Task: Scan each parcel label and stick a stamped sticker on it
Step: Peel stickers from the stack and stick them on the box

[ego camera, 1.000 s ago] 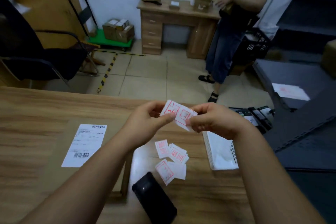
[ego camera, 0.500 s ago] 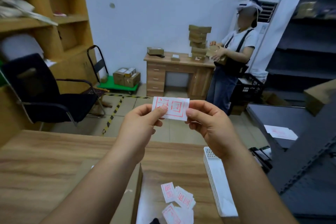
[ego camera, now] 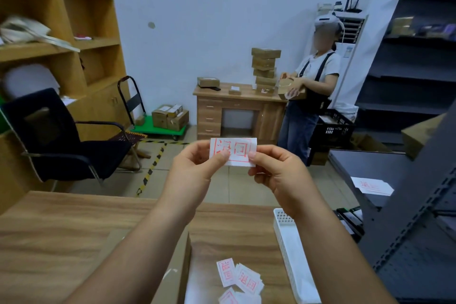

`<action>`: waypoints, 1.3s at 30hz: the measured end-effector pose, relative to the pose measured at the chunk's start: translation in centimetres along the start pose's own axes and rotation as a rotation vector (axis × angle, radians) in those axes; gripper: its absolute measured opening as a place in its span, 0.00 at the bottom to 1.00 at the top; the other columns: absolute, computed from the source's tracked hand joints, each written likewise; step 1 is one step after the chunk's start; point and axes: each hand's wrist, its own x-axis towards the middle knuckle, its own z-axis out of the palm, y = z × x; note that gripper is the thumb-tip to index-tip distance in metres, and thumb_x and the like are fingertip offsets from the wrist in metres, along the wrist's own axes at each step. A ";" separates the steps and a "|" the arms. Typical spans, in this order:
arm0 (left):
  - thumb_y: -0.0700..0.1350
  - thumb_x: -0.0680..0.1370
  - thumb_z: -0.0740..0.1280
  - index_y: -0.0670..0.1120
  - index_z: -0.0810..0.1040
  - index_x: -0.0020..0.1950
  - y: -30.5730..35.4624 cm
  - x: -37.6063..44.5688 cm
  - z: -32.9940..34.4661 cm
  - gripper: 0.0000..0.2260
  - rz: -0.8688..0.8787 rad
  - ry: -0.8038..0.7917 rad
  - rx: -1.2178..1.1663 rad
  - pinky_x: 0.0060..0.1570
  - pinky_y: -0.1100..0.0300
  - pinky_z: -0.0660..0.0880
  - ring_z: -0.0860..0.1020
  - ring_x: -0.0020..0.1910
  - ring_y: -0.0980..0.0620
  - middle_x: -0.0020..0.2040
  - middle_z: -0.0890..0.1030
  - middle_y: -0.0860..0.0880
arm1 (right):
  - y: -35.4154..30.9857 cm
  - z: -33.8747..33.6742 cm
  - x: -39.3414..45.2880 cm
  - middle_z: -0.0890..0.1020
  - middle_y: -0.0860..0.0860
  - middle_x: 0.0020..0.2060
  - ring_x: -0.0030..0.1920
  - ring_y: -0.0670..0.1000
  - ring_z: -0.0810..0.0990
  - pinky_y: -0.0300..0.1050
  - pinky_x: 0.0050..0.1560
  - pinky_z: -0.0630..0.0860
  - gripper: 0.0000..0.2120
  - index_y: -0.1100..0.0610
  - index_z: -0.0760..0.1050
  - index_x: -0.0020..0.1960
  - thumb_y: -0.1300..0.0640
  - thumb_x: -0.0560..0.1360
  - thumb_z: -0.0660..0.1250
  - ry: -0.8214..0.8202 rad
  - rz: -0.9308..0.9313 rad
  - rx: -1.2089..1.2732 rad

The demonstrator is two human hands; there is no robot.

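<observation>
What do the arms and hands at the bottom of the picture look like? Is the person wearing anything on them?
Both forearms are bare as far as the picture shows: no sleeves, gloves, watch or bracelet in view. The left hand and right hand show no rings, and the fingernails look short and unpainted.

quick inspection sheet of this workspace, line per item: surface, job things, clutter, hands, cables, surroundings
surface: wooden table, wood-grain top, near the person.
job's things: one stamped sticker held up in the air, red print facing the camera; loose stickers lie on the table; a brown parcel lies under the left forearm, its label not in view.
clutter: white slotted tray on the table's right side.
grippers: left hand pinches the sticker's left edge; right hand pinches its right edge.
cables: nothing seen.
surroundings: black office chair, wooden shelving, a desk with stacked boxes, a second person handling a box, dark metal racks.
</observation>
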 end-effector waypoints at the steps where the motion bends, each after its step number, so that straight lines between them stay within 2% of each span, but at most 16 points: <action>1: 0.46 0.74 0.73 0.54 0.79 0.55 -0.2 0.1 -0.2 0.11 0.095 0.033 0.065 0.43 0.69 0.75 0.80 0.46 0.60 0.47 0.84 0.55 | 0.0 -0.2 0.0 0.85 0.55 0.41 0.36 0.49 0.78 0.42 0.38 0.72 0.06 0.61 0.81 0.52 0.63 0.75 0.70 0.031 -0.010 -0.002; 3: 0.48 0.74 0.74 0.56 0.77 0.57 -0.3 0.1 -0.6 0.13 0.433 0.129 0.355 0.52 0.67 0.72 0.75 0.55 0.61 0.53 0.78 0.58 | -0.1 -0.5 0.0 0.85 0.53 0.39 0.35 0.49 0.78 0.41 0.36 0.71 0.05 0.60 0.81 0.50 0.63 0.74 0.71 0.075 -0.045 -0.025; 5: 0.50 0.74 0.72 0.53 0.81 0.57 -0.4 0.2 -0.6 0.12 0.764 0.137 0.611 0.58 0.60 0.68 0.72 0.60 0.54 0.57 0.76 0.54 | -0.1 -0.7 -0.1 0.85 0.51 0.37 0.36 0.49 0.79 0.41 0.36 0.71 0.04 0.58 0.82 0.48 0.61 0.74 0.72 0.072 -0.072 -0.053; 7: 0.53 0.74 0.70 0.51 0.83 0.55 -0.3 0.1 -0.3 0.12 0.878 0.091 0.745 0.59 0.51 0.67 0.71 0.62 0.49 0.59 0.77 0.51 | -0.4 -0.7 -0.3 0.84 0.51 0.38 0.38 0.50 0.78 0.42 0.38 0.71 0.04 0.56 0.82 0.47 0.59 0.72 0.73 0.010 -0.060 -0.022; 11: 0.57 0.75 0.68 0.54 0.84 0.54 0.0 0.2 0.1 0.12 0.804 0.087 0.735 0.57 0.42 0.68 0.71 0.62 0.51 0.58 0.78 0.56 | -1.2 -0.7 -0.6 0.82 0.53 0.41 0.42 0.49 0.79 0.42 0.41 0.71 0.09 0.55 0.83 0.46 0.54 0.68 0.71 -0.208 0.049 0.205; 14: 0.57 0.74 0.68 0.54 0.84 0.54 0.2 0.2 0.0 0.13 0.784 0.068 0.684 0.55 0.40 0.70 0.72 0.60 0.52 0.56 0.76 0.59 | -1.4 -1.0 -0.6 0.83 0.55 0.46 0.45 0.50 0.81 0.43 0.43 0.72 0.15 0.59 0.80 0.53 0.54 0.70 0.69 -0.257 0.097 0.292; 17: 0.57 0.74 0.68 0.54 0.83 0.55 0.3 0.2 0.1 0.13 0.780 0.054 0.647 0.54 0.39 0.71 0.73 0.60 0.51 0.56 0.77 0.58 | -1.6 -1.2 -0.6 0.83 0.57 0.48 0.46 0.50 0.82 0.43 0.44 0.75 0.18 0.61 0.79 0.59 0.54 0.71 0.68 -0.288 0.124 0.346; 27: 0.56 0.75 0.68 0.53 0.82 0.56 -0.2 0.3 0.0 0.14 0.763 0.045 0.617 0.53 0.40 0.75 0.71 0.61 0.54 0.57 0.76 0.58 | -1.5 -1.0 -0.7 0.84 0.57 0.48 0.46 0.51 0.83 0.42 0.44 0.78 0.20 0.63 0.77 0.61 0.55 0.72 0.66 -0.319 0.146 0.400; 30: 0.56 0.75 0.68 0.53 0.82 0.55 -0.1 0.2 0.0 0.13 0.748 0.045 0.591 0.52 0.42 0.75 0.71 0.60 0.55 0.56 0.76 0.59 | -1.5 -1.0 -0.7 0.84 0.58 0.52 0.49 0.52 0.83 0.43 0.46 0.78 0.20 0.63 0.77 0.63 0.56 0.73 0.68 -0.347 0.148 0.416; 33: 0.55 0.75 0.68 0.52 0.83 0.53 0.2 0.4 0.0 0.12 0.747 0.056 0.598 0.54 0.45 0.74 0.73 0.57 0.56 0.53 0.77 0.58 | -1.3 -1.0 -0.8 0.81 0.61 0.56 0.51 0.54 0.83 0.42 0.46 0.79 0.25 0.66 0.74 0.67 0.59 0.71 0.68 -0.360 0.152 0.453; 36: 0.54 0.75 0.68 0.51 0.84 0.52 0.2 0.6 0.1 0.10 0.759 0.065 0.631 0.54 0.44 0.73 0.74 0.57 0.54 0.53 0.78 0.57 | -1.1 -0.7 -0.7 0.82 0.61 0.50 0.46 0.54 0.83 0.41 0.42 0.80 0.23 0.69 0.74 0.64 0.61 0.72 0.70 -0.308 0.138 0.452; 39: 0.50 0.75 0.69 0.47 0.84 0.53 0.0 0.7 0.3 0.10 0.864 0.058 0.703 0.53 0.42 0.73 0.74 0.59 0.49 0.56 0.79 0.51 | -1.1 -0.6 -0.7 0.82 0.59 0.45 0.42 0.52 0.83 0.40 0.40 0.80 0.22 0.67 0.75 0.62 0.59 0.70 0.67 -0.236 0.132 0.427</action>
